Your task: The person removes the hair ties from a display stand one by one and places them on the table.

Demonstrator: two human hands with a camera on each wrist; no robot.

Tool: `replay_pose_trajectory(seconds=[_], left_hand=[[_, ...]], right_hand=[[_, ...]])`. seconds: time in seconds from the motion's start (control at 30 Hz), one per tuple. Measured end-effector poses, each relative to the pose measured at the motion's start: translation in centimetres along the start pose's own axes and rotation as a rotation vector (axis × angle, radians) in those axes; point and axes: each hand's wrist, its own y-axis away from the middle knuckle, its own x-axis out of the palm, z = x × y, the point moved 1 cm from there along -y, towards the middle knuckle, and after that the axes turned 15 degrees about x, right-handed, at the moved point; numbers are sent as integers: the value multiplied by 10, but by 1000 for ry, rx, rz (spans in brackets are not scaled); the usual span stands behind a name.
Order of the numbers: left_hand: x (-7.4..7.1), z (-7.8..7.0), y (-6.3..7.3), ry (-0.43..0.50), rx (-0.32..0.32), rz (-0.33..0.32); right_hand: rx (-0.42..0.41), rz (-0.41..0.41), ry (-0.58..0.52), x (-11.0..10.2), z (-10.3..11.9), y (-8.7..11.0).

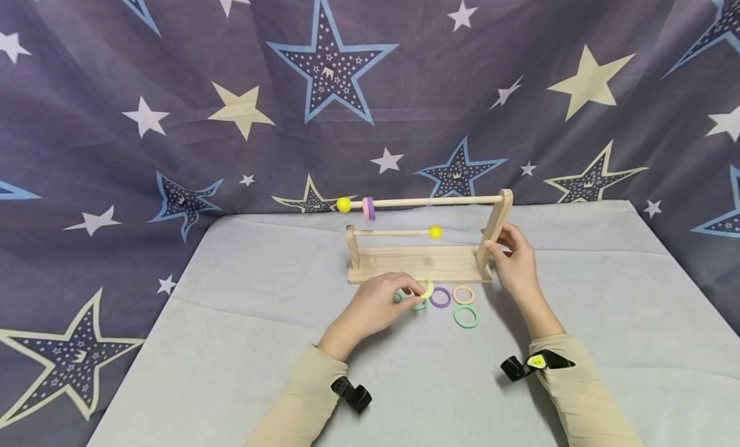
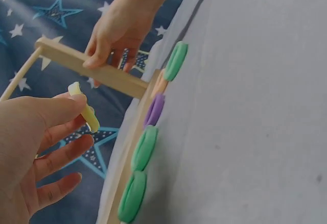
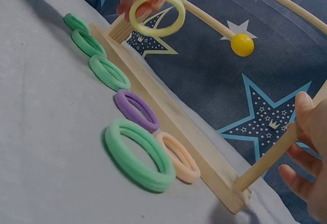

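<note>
My left hand (image 1: 376, 309) pinches a yellow hair tie (image 3: 153, 31) between thumb and fingertips, just in front of a wooden stand (image 1: 416, 261). The stand's right upright (image 1: 496, 225) is gripped by my right hand (image 1: 518, 267). On the upper rod (image 1: 439, 201) hang a pink hair tie (image 1: 365, 209) and a purple one (image 1: 372, 213), near its ball-tipped left end. The lower rod (image 1: 393, 233) carries no hair tie. Along the front of the base lie several green hair ties, a purple hair tie (image 3: 127, 116) and a peach hair tie (image 3: 190, 174).
Yellow balls cap the upper rod's left end (image 1: 343, 205) and the lower rod's right end (image 1: 435, 232). A light grey cloth (image 1: 260, 370) covers the table. Behind it hangs a dark curtain (image 1: 405, 126) with stars.
</note>
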Motion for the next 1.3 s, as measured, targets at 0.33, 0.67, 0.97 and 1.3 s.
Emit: replay_pose_trajectory(seconds=[0.33,0.67,0.97,1.3], left_hand=[[13,-5,-11,-23,38,123],[24,-8,-17,-39,103,229],[28,-7,-18,-62,114,273],[32,-4,-17,-96,142,315]], right_hand=[[-12,-2,-17,0,1,-1],[-1,-5,-2,0,-1,-2],[1,-7,-5,1,0,0],[1,7,-13,1,-1,1]])
